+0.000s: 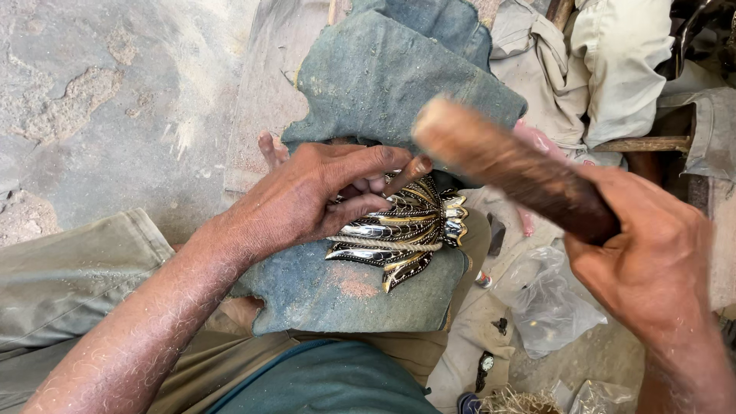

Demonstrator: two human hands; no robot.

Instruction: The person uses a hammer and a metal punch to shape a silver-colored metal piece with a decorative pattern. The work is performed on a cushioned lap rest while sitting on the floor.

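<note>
The left hand (307, 199) pinches a thin punch (408, 175) against a shiny black-and-gold metal ornament (402, 230) lying on a blue cloth pad (337, 287). The right hand (652, 264) grips a blurred, seemingly wooden mallet (510, 165) above it.

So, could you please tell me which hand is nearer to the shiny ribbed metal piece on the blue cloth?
Left. The left hand rests right on the metal piece, pinching a small punch against it. The right hand is off to its right, gripping a wooden mallet raised above it.
</note>
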